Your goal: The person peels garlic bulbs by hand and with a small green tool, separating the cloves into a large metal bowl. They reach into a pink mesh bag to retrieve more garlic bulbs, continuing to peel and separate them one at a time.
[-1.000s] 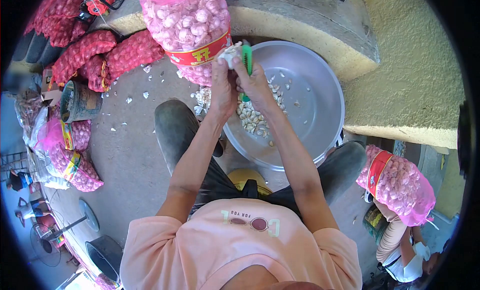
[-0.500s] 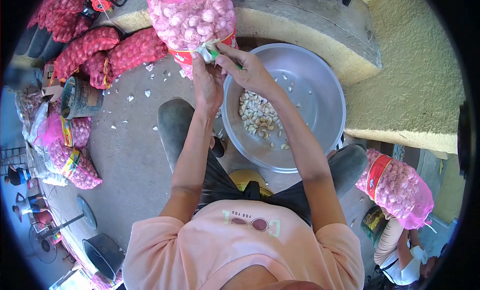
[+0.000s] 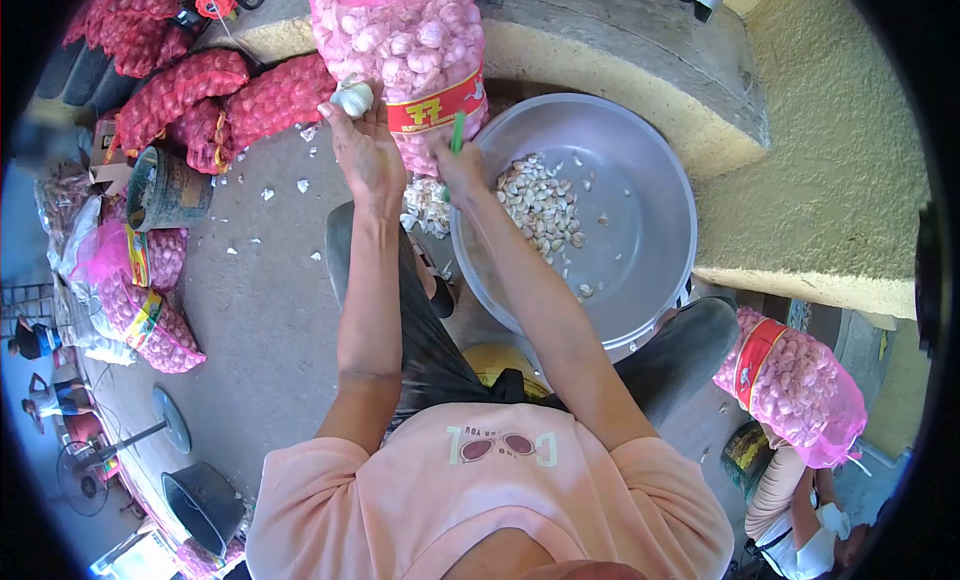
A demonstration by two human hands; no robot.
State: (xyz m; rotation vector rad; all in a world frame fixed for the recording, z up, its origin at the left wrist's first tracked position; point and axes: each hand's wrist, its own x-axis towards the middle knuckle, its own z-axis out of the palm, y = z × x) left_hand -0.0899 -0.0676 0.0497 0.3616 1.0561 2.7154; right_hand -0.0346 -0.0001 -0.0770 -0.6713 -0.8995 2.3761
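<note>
A whitish garlic bulb [image 3: 352, 99] rests in my left hand [image 3: 366, 158], held at the fingers and thumb with the palm turned up. My right hand [image 3: 459, 168] is closed round a green-handled tool [image 3: 458, 133], beside the lower end of a pink mesh sack of garlic [image 3: 428, 55]. What the tool's other end looks like cannot be made out. Loose garlic cloves [image 3: 540, 205] lie in the left part of a large grey basin [image 3: 640, 230]. Below my hands, garlic skins [image 3: 427, 208] are heaped on the floor.
Red mesh sacks [image 3: 280, 102] and a dark bucket [image 3: 168, 190] stand at the left. A low concrete ledge [image 3: 620, 65] curves behind the basin. Another garlic sack [image 3: 795, 380] is at the right, near a seated person [image 3: 800, 530]. A fan [image 3: 172, 420] stands lower left.
My hands have moved apart. The left went left with the bulb; the right moved down, still holding the green tool. The view has shifted slightly.
</note>
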